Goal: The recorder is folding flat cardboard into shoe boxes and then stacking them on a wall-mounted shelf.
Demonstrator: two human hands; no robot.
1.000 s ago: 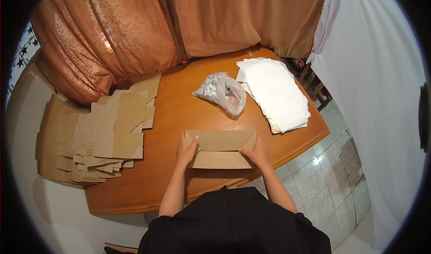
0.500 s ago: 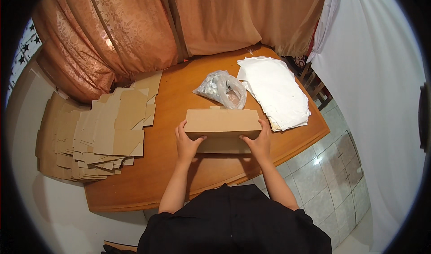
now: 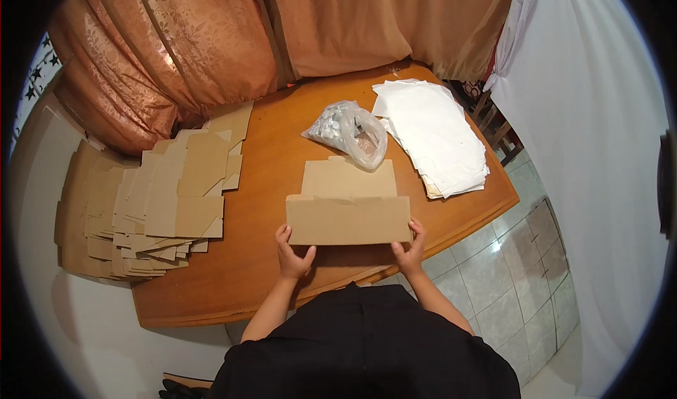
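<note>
A: Position of the left hand?
B: Forearm enters from below; fingers point upward, thumb spread to the right.

A: And the right hand?
B: Mirrored pose. Fingers curl upward, thumb toward the left.

Scene evenly lit from above; glare seen on curtain; edges bent and vignetted by fisheye.

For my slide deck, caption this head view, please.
Both hands, left hand and right hand, hold a flat cardboard box blank over a wooden table.
</note>
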